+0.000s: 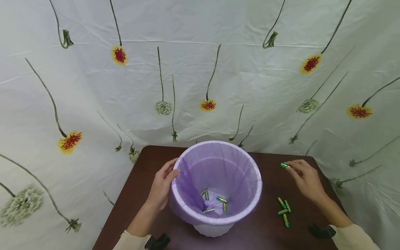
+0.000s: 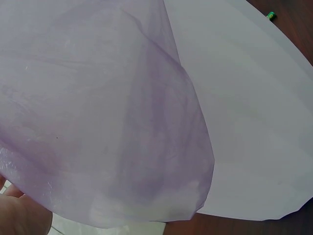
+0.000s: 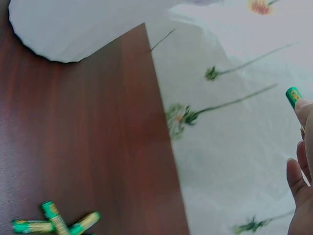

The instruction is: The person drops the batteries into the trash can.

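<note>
The left hand (image 1: pixel 160 186) grips the rim of a purple-lined bin (image 1: pixel 217 220), set between the left and right edges of the table (image 1: pixel 267 165). The right hand's (image 1: pixel 307 177) fingers pinch a green battery (image 1: pixel 284 165) near the far right corner. Five batteries (image 1: pixel 222 199) lie inside the bin; four loose batteries (image 1: pixel 282 211) cluster towards the right edge.

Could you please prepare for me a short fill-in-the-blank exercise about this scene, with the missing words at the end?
1. The left hand holds the rim of the bin, whose liner is ____ in colour.
2. The right hand pinches exactly ____ battery.
3. On the brown table, a group of ____ batteries lies outside the bin.
4. In the head view, this group is on the ____ side of the bin.

Missing words: purple; one; four; right.
</note>
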A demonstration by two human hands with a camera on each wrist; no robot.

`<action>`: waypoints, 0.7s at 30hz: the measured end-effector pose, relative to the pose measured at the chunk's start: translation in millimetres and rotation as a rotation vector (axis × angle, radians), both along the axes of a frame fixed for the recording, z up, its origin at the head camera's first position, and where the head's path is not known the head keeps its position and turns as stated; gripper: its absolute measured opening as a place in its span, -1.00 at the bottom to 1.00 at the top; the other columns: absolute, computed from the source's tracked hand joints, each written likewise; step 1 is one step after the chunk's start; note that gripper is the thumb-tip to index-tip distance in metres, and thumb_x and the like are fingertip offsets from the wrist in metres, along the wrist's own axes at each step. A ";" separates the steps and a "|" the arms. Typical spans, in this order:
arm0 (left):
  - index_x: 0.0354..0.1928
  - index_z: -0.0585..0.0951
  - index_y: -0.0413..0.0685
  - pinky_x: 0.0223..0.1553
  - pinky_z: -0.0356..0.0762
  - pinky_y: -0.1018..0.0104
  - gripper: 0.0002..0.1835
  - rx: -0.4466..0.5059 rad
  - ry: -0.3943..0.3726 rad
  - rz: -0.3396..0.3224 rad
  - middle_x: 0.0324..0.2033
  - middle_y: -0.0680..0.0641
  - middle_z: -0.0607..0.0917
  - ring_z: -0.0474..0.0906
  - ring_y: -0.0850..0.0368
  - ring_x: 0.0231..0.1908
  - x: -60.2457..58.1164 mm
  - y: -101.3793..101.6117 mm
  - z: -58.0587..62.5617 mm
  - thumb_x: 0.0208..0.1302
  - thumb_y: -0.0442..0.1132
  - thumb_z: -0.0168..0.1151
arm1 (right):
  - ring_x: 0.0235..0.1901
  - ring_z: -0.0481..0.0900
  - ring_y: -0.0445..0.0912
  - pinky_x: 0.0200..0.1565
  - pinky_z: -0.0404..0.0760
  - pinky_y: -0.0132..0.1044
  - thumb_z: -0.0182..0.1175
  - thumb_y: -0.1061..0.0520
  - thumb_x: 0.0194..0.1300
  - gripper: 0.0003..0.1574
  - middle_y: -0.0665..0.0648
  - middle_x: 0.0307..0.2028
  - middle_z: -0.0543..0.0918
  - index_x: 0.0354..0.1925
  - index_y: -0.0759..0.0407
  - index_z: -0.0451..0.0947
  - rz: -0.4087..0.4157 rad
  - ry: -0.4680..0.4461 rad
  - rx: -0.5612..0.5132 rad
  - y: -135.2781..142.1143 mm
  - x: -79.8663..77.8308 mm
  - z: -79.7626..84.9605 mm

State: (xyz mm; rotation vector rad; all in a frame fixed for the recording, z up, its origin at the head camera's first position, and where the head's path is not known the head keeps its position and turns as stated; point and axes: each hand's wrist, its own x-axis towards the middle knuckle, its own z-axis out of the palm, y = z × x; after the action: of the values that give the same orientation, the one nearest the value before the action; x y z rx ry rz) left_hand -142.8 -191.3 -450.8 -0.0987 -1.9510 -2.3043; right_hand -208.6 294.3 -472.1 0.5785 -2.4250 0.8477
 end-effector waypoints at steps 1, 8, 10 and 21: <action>0.40 0.42 -0.34 0.09 0.58 0.27 -0.53 -0.005 0.001 0.004 0.27 -0.37 0.53 0.58 -0.01 0.11 0.3 -0.2 0.2 0.49 -0.43 0.08 | -0.31 0.48 -0.23 -0.35 0.46 -0.44 0.33 0.38 0.35 -0.76 0.10 -0.17 0.63 -0.03 0.24 0.74 0.009 0.007 -0.007 -2.8 -2.6 4.1; 0.40 0.41 -0.36 0.07 0.59 0.27 -0.53 -0.025 0.024 -0.010 0.26 -0.40 0.52 0.59 0.01 0.10 1.2 0.0 1.4 0.51 -0.42 0.08 | -0.38 0.49 -0.21 -0.39 0.46 -0.43 0.34 0.42 0.31 -0.74 0.09 -0.20 0.63 -0.04 0.28 0.74 0.105 0.046 -0.046 -23.8 -17.1 29.5; 0.40 0.41 -0.37 0.08 0.58 0.28 -0.53 -0.027 0.029 -0.011 0.27 -0.40 0.51 0.58 0.02 0.11 1.6 -0.1 1.7 0.51 -0.42 0.07 | -0.37 0.50 -0.20 -0.37 0.47 -0.44 0.34 0.42 0.31 -0.75 0.08 -0.21 0.64 -0.05 0.28 0.74 0.142 0.048 -0.060 -31.7 -21.4 36.4; 0.41 0.41 -0.36 0.09 0.58 0.28 -0.53 -0.029 0.016 -0.001 0.27 -0.39 0.51 0.59 0.03 0.10 2.4 -0.2 2.7 0.52 -0.41 0.07 | -0.29 0.53 -0.16 -0.31 0.49 -0.39 0.38 0.47 0.22 -0.66 0.02 -0.20 0.65 -0.04 0.24 0.76 0.303 0.091 -0.058 -73.3 -39.4 67.3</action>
State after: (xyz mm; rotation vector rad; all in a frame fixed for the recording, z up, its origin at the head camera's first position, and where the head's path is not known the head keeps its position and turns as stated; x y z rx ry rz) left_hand -140.4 -191.5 -448.1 -0.1208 -1.9772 -2.2697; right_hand -248.0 221.0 -404.8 0.9570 -2.2552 0.9857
